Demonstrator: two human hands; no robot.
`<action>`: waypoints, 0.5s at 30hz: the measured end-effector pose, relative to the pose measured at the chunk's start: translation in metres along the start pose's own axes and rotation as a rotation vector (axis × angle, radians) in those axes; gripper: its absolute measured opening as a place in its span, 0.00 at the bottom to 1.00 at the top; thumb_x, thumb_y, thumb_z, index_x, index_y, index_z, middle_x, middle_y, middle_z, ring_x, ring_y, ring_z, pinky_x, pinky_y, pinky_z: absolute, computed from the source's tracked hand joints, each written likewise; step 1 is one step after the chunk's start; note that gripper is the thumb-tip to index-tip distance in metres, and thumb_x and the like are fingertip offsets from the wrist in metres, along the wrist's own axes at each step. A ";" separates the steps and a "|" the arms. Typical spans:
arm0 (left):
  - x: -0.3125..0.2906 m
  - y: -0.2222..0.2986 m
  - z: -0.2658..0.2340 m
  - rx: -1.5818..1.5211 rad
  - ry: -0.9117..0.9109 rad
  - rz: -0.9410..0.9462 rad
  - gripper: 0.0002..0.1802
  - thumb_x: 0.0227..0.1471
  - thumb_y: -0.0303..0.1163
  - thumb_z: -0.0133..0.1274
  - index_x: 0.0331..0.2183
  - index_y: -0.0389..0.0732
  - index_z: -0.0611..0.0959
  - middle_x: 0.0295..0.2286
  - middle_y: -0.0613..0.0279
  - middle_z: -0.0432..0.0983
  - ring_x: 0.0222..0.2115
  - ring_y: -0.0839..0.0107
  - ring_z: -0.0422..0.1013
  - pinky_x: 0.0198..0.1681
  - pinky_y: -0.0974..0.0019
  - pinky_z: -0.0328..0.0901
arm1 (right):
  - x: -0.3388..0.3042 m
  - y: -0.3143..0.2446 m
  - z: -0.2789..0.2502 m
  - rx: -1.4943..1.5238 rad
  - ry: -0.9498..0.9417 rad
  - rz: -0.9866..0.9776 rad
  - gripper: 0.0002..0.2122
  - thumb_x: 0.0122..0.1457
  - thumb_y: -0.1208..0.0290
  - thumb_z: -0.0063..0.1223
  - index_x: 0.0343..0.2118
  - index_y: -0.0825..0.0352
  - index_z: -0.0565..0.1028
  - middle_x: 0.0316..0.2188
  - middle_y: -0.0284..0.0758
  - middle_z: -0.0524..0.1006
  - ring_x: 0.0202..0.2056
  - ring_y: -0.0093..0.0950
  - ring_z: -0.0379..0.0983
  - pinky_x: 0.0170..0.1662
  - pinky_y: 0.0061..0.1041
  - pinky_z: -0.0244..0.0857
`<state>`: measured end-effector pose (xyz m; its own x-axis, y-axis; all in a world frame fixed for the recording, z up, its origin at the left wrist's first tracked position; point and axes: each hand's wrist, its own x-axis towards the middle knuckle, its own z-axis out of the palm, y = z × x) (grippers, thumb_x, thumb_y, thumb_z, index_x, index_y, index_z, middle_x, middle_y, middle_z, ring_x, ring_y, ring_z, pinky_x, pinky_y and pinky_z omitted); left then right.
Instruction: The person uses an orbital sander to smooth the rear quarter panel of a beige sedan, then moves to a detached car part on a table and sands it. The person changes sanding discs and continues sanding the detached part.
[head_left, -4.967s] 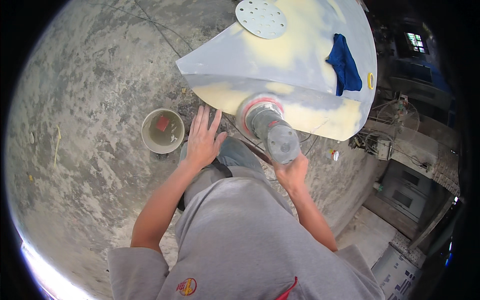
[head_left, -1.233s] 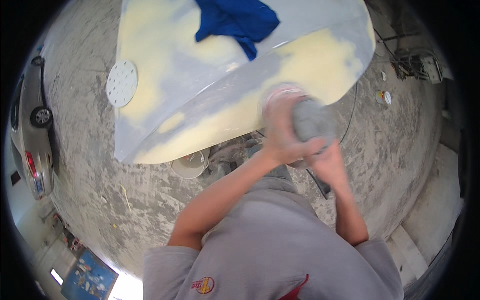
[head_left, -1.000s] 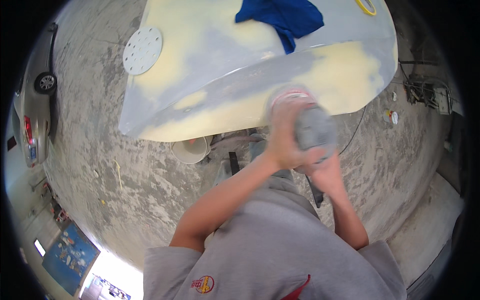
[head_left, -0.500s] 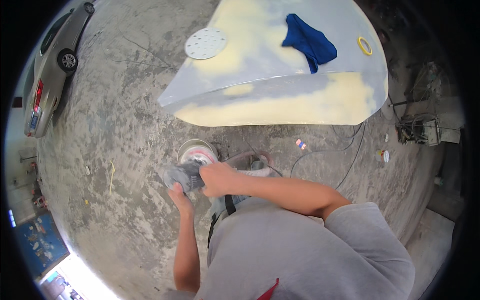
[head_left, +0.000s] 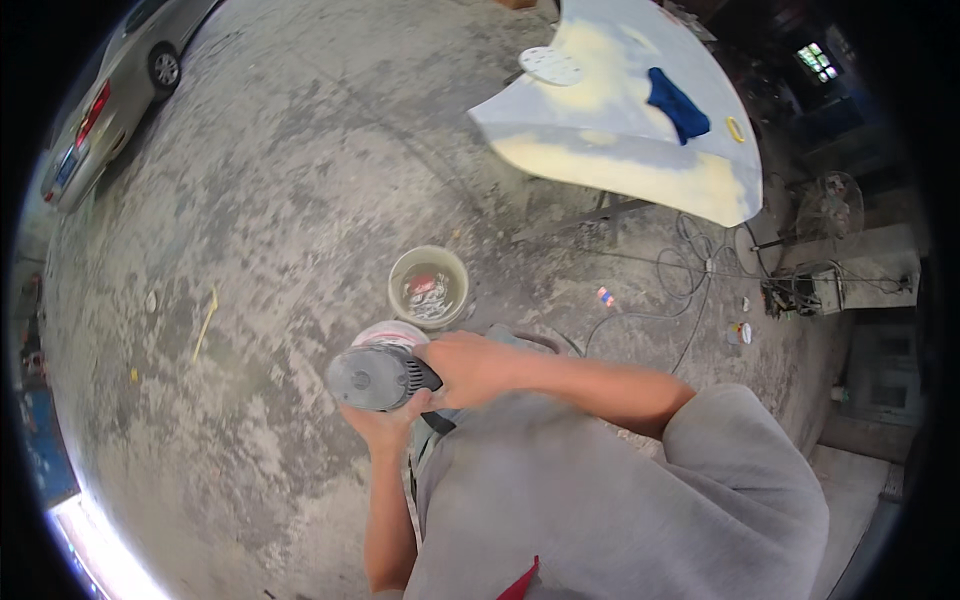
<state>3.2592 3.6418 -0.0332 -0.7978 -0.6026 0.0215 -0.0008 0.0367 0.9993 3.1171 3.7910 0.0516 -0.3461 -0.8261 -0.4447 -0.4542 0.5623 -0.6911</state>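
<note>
I hold a grey round power sander (head_left: pixel 368 376) low in front of my body, over the concrete floor. My left hand (head_left: pixel 385 424) cups it from below. My right hand (head_left: pixel 466 366) grips its body from the right side. Its pinkish pad (head_left: pixel 388 333) faces away from me, toward a small bucket (head_left: pixel 428 287) standing on the floor just beyond it. The grey car panel (head_left: pixel 620 140), patched with yellow filler, lies well away at the upper right.
On the panel lie a blue cloth (head_left: pixel 678 103), a white sanding disc (head_left: pixel 550 65) and a yellow tape roll (head_left: pixel 735 128). Cables (head_left: pixel 690 290) trail across the floor to the right, near a fan (head_left: pixel 825 205). A silver car (head_left: pixel 110 90) is parked at the far left.
The sander has come off the panel's edge and down to the floor side near the bucket. My view has swung, so the panel now sits farther away at the upper right.
</note>
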 end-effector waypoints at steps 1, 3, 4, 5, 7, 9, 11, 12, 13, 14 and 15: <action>-0.003 0.005 -0.024 0.022 0.048 0.042 0.60 0.28 0.43 0.83 0.59 0.29 0.71 0.53 0.53 0.75 0.50 0.62 0.75 0.55 0.55 0.72 | 0.004 -0.019 0.003 0.034 -0.028 -0.068 0.32 0.52 0.50 0.70 0.48 0.76 0.75 0.38 0.54 0.82 0.46 0.53 0.79 0.50 0.47 0.71; -0.003 0.014 -0.073 0.009 0.115 0.120 0.59 0.27 0.42 0.83 0.59 0.29 0.72 0.52 0.53 0.75 0.49 0.62 0.76 0.53 0.55 0.72 | 0.011 -0.048 0.007 0.090 -0.085 -0.175 0.35 0.52 0.48 0.71 0.51 0.75 0.74 0.40 0.54 0.81 0.47 0.53 0.78 0.51 0.47 0.70; -0.001 0.018 -0.094 0.035 0.172 0.153 0.57 0.28 0.42 0.82 0.58 0.29 0.73 0.51 0.53 0.76 0.48 0.61 0.76 0.53 0.55 0.73 | 0.013 -0.057 0.008 0.070 -0.076 -0.165 0.34 0.52 0.48 0.70 0.50 0.74 0.75 0.39 0.52 0.82 0.45 0.52 0.79 0.49 0.46 0.71; 0.001 0.023 -0.116 0.031 0.228 0.181 0.55 0.29 0.42 0.81 0.57 0.28 0.73 0.50 0.52 0.76 0.48 0.61 0.76 0.52 0.55 0.73 | 0.015 -0.062 0.009 0.070 -0.051 -0.181 0.32 0.52 0.47 0.70 0.49 0.73 0.76 0.39 0.51 0.82 0.43 0.51 0.80 0.47 0.44 0.72; 0.008 0.034 -0.161 0.070 0.319 0.218 0.52 0.33 0.42 0.78 0.57 0.27 0.74 0.48 0.51 0.77 0.47 0.59 0.76 0.52 0.55 0.73 | 0.022 -0.063 0.014 0.131 0.022 -0.220 0.32 0.51 0.47 0.70 0.48 0.71 0.77 0.38 0.49 0.83 0.41 0.48 0.81 0.45 0.42 0.73; 0.029 0.044 -0.206 0.106 0.356 0.229 0.49 0.38 0.44 0.75 0.57 0.26 0.74 0.48 0.48 0.77 0.47 0.57 0.77 0.53 0.54 0.72 | 0.042 -0.050 0.022 0.235 0.114 -0.253 0.32 0.50 0.46 0.71 0.48 0.70 0.78 0.37 0.48 0.82 0.41 0.47 0.81 0.43 0.41 0.73; 0.056 0.050 -0.251 0.088 0.353 0.245 0.48 0.43 0.45 0.72 0.58 0.25 0.73 0.49 0.47 0.77 0.46 0.55 0.77 0.54 0.53 0.72 | 0.070 -0.027 0.038 0.388 0.100 -0.236 0.29 0.49 0.49 0.73 0.46 0.69 0.79 0.35 0.46 0.82 0.41 0.44 0.82 0.42 0.40 0.73; 0.068 0.050 -0.269 0.041 0.353 0.205 0.47 0.43 0.45 0.71 0.58 0.25 0.73 0.49 0.46 0.76 0.47 0.54 0.77 0.55 0.53 0.71 | 0.086 -0.010 0.047 0.469 0.126 -0.274 0.28 0.49 0.51 0.74 0.45 0.68 0.80 0.34 0.46 0.82 0.40 0.43 0.82 0.42 0.40 0.73; 0.082 0.050 -0.288 -0.004 0.352 0.176 0.47 0.44 0.45 0.70 0.58 0.25 0.73 0.50 0.45 0.76 0.48 0.53 0.77 0.56 0.52 0.71 | 0.107 0.011 0.056 0.414 0.164 -0.133 0.23 0.48 0.56 0.75 0.42 0.67 0.81 0.33 0.45 0.82 0.39 0.42 0.82 0.41 0.39 0.74; 0.099 0.047 -0.308 -0.053 0.352 0.148 0.46 0.45 0.46 0.70 0.58 0.25 0.73 0.51 0.44 0.76 0.48 0.52 0.76 0.57 0.52 0.70 | 0.129 0.034 0.063 0.373 0.258 -0.092 0.19 0.47 0.61 0.75 0.39 0.66 0.82 0.31 0.43 0.82 0.37 0.41 0.82 0.41 0.38 0.74; 0.117 0.042 -0.322 -0.082 0.406 0.175 0.45 0.47 0.47 0.67 0.58 0.25 0.73 0.51 0.42 0.75 0.51 0.51 0.75 0.59 0.51 0.68 | 0.148 0.060 0.070 0.225 0.409 0.040 0.16 0.48 0.64 0.73 0.36 0.66 0.82 0.30 0.43 0.82 0.36 0.42 0.81 0.40 0.38 0.74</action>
<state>3.3603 3.3159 0.0207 -0.4804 -0.8576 0.1840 0.1736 0.1126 0.9783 3.0958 3.7004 -0.0956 -0.6753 -0.6960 -0.2442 -0.2599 0.5344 -0.8043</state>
